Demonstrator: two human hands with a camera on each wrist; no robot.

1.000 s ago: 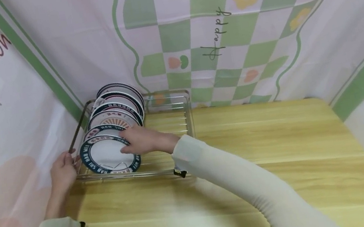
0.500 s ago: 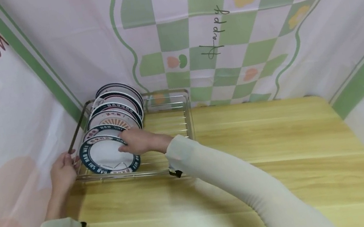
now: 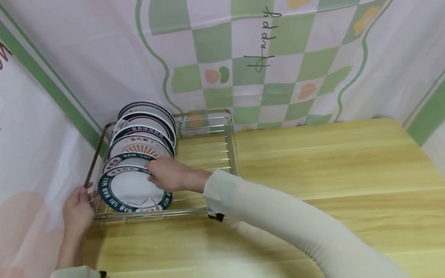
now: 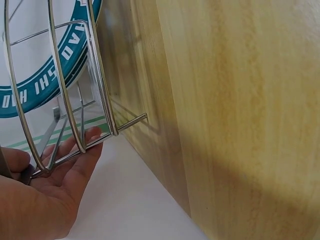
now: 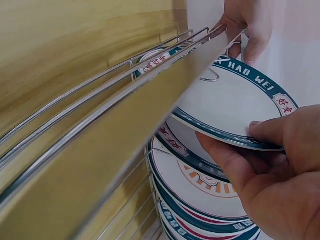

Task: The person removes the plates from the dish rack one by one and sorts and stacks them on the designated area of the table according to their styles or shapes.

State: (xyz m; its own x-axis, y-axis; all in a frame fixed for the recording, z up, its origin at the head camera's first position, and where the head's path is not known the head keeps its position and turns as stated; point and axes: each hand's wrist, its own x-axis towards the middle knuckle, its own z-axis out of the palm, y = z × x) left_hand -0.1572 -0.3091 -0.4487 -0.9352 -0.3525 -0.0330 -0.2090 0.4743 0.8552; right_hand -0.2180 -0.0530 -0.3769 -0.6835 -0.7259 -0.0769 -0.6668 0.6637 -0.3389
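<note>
A wire dish rack [image 3: 195,210] stands on the table, several round plates upright in a row in its left part. The front plate [image 3: 133,190] is white with a teal lettered rim. My right hand [image 3: 171,174] pinches its right edge; in the right wrist view the thumb lies on the white face and the fingers are behind. At the rack's left end my left hand [image 3: 76,212] grips the metal frame, fingers passing under the wires in the left wrist view. Behind the front plate stand another teal-rimmed plate [image 3: 129,157] and a plate with an orange sunburst [image 3: 138,144].
The rack's right part shows bare wires [image 3: 217,146] over the wooden table [image 3: 323,180]. A patterned cloth [image 3: 268,41] hangs right behind the rack, and a white cloth [image 3: 26,143] close on its left side.
My right thumb has shifted slightly up on the front plate, and the right forearm has moved a little left. The left hand, rack and plates look the same.
</note>
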